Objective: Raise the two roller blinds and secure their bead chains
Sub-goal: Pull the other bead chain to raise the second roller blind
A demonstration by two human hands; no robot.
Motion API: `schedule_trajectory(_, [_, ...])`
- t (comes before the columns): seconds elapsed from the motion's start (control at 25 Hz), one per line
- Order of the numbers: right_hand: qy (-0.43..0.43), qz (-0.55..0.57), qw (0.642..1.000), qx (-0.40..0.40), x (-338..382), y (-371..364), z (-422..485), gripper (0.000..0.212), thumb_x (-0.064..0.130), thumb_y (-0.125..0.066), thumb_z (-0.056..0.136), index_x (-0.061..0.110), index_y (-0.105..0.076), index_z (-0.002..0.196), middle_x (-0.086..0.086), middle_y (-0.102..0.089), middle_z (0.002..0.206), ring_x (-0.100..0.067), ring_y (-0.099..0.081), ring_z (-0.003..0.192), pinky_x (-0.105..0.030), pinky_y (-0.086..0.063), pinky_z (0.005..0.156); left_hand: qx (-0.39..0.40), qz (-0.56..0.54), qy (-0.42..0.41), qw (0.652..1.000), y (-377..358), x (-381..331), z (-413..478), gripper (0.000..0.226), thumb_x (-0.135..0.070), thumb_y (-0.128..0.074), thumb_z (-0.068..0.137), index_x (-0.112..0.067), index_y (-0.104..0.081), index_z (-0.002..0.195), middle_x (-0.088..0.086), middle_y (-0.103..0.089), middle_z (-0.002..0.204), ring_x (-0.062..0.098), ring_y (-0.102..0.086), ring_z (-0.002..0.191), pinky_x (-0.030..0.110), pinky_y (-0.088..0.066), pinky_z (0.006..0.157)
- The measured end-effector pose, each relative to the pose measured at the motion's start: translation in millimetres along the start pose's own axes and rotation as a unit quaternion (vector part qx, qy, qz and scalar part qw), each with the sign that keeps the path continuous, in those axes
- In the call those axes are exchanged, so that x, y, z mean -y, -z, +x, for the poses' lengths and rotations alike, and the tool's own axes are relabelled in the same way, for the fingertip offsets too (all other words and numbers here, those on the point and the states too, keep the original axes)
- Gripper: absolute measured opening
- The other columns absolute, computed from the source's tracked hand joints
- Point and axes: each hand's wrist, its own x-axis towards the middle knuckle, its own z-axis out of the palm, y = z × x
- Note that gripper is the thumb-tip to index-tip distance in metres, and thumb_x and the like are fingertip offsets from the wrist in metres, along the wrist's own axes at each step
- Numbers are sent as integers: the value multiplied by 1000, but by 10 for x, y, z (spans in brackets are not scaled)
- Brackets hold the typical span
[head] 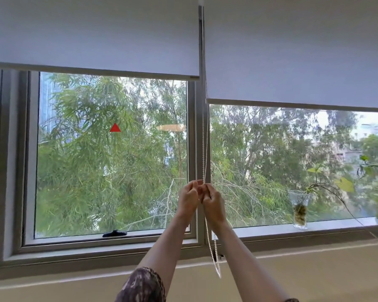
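Two white roller blinds hang over the window. The left blind ends higher than the right blind. A white bead chain drops along the mullion between them. My left hand and my right hand are raised side by side at the mullion, both closed on the chain. Below my hands the chain's loop hangs loose down to the wall under the sill.
A glass vase with a trailing plant stands on the right sill. More plants sit at the far right edge. A black window handle lies at the bottom of the left pane. Trees fill the view outside.
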Motion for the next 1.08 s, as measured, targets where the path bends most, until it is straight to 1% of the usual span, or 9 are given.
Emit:
schedule_trajectory(0.12, [6, -17, 1000, -6, -85, -7, -78, 25, 11, -45, 97, 20, -64, 83, 9, -61, 64, 2, -46, 44, -10, -31, 43, -25, -5, 1, 1000, -77, -198, 93, 29, -16, -39, 100, -3, -64, 106, 6, -68, 91, 16, -62, 78, 23, -49, 65])
schedule_trajectory(0.28, [1, -26, 999, 25, -209, -15, -254, 29, 18, -43, 99, 20, -56, 73, 8, -46, 48, -3, -32, 36, -16, -21, 39, -23, 13, -8, 1000, -184, -363, 240, 20, -22, -48, 98, -21, -67, 92, -2, -72, 92, 20, -61, 88, 33, -45, 79])
schedule_trajectory(0.4, [0, -42, 999, 35, -317, 5, -346, 27, 18, -44, 98, 17, -56, 75, 10, -48, 49, -2, -36, 39, -17, -25, 42, -43, -22, 4, 999, -218, -357, 297, 23, -15, -48, 97, -18, -67, 84, 1, -70, 81, 20, -63, 81, 36, -48, 84])
schedule_trajectory(0.52, [-8, -44, 997, 59, -397, 45, -391, 27, 16, -43, 99, 15, -58, 75, 8, -49, 54, -5, -38, 47, -22, -28, 48, -73, -39, 6, 997, -216, -261, 253, 27, -1, -50, 93, -13, -68, 77, 4, -66, 71, 15, -58, 63, 26, -50, 63])
schedule_trajectory(0.6, [-47, -11, 994, 94, -454, 74, -425, 29, 15, -42, 99, 16, -59, 75, 3, -51, 57, -12, -41, 50, -24, -30, 48, -82, -26, 10, 996, -193, -169, 195, 32, 10, -49, 89, -11, -68, 76, 4, -66, 68, 9, -57, 54, 19, -50, 51])
schedule_trajectory(0.72, [-130, 60, 980, 139, -486, 121, -430, 27, 16, -41, 99, 12, -61, 82, -7, -59, 60, -15, -48, 48, -26, -37, 45, -76, -9, 12, 997, -149, -53, 88, 34, 12, -47, 88, -11, -68, 74, 4, -64, 65, 8, -54, 50, 16, -48, 47])
schedule_trajectory(0.8, [-152, 77, 977, 125, -471, 144, -350, 27, 19, -39, 100, 6, -62, 92, -13, -65, 71, -18, -58, 58, -27, -46, 54, -71, -2, 26, 997, -113, 21, 27, 33, 10, -47, 89, -12, -67, 76, 2, -63, 65, 10, -52, 53, 17, -46, 49])
schedule_trajectory(0.92, [-147, 101, 981, 81, -306, 154, -83, 37, 24, -37, 101, -4, -61, 98, -17, -66, 81, -24, -60, 73, -34, -49, 67, -75, 30, 28, 996, -71, 131, -63, 34, 9, -48, 88, -14, -67, 73, -2, -65, 62, 5, -56, 50, 13, -47, 46])
schedule_trajectory(1.08, [-104, 111, 987, 52, 161, 107, 299, 31, 31, -38, 100, 8, -60, 95, -10, -69, 78, -20, -64, 65, -27, -53, 58, -81, 73, 20, 994, -74, 352, -241, 35, 6, -48, 90, -15, -67, 68, 0, -61, 56, 3, -50, 41, 18, -43, 42])
